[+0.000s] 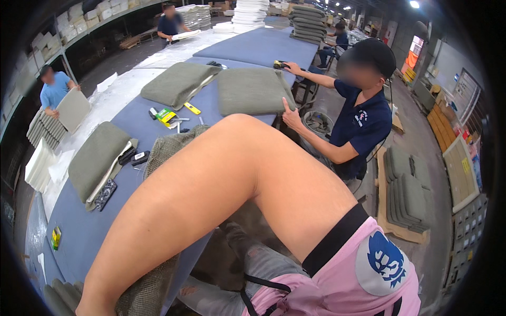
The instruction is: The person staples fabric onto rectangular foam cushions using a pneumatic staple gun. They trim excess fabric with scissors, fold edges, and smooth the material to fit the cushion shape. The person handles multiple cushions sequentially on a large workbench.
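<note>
Forearm (158,221), cut off below, partly hides mesh (152,287).

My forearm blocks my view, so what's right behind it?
Olive-green woven fabric shows above and below your forearm; the upper part lies on the blue-topped table. The stretch between is covered, so I can't tell whether it's one piece.

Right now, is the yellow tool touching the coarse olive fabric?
Apart. The head view shows a strip of blue tabletop between the yellow tool and the coarse olive fabric.
</note>
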`<state>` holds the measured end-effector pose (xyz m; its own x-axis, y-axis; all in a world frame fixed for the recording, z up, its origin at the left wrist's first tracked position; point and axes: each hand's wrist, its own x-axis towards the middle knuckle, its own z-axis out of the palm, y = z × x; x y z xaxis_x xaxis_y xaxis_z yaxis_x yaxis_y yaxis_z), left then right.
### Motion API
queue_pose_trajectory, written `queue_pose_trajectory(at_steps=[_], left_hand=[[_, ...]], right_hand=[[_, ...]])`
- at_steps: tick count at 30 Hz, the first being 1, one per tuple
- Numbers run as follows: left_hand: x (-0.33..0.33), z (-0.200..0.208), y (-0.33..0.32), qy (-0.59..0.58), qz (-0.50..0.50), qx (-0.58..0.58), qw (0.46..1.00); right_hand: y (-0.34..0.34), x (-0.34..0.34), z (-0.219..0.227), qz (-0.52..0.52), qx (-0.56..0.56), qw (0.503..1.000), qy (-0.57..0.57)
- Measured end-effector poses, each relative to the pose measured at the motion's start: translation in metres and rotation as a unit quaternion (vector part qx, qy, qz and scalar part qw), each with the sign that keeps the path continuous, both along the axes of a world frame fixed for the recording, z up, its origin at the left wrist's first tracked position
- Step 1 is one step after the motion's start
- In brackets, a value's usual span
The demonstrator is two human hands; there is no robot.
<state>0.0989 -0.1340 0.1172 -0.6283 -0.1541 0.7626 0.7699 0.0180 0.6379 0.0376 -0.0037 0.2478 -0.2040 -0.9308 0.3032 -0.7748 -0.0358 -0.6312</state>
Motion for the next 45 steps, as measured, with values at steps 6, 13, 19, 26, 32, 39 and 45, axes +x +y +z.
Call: queue_pose_trajectory(at_steps=[6, 13, 19, 26, 32, 39, 45], left_hand=[[-0.011, 0.01, 0.013, -0.012, -0.037, -0.026, 0.999], [-0.009, 0.013, 0.01, -0.036, -0.079, -0.013, 0.996], [-0.013, 0.016, 0.024, -0.048, -0.124, -0.021, 0.991], [-0.01, 0.036, 0.029, -0.052, -0.139, -0.047, 0.988], [-0.028, 0.111, 0.057, -0.018, -0.263, -0.159, 0.951], [-0.035, 0.248, 0.145, 0.059, -0.416, -0.433, 0.797], [-0.064, 0.289, 0.191, -0.008, -0.476, -0.585, 0.656]], right_hand=[[0.025, 0.019, -0.004, -0.068, -0.091, 0.993, -0.019], [0.051, 0.098, -0.024, -0.196, -0.276, 0.94, -0.039], [0.078, 0.16, -0.038, -0.265, -0.329, 0.906, 0.011], [0.062, 0.191, -0.073, -0.279, -0.443, 0.833, 0.176], [0.05, 0.199, -0.084, -0.305, -0.468, 0.798, 0.228], [0.016, 0.109, -0.029, -0.423, -0.574, 0.638, 0.292], [0.053, 0.101, 0.03, -0.478, -0.762, 0.437, 0.002]])
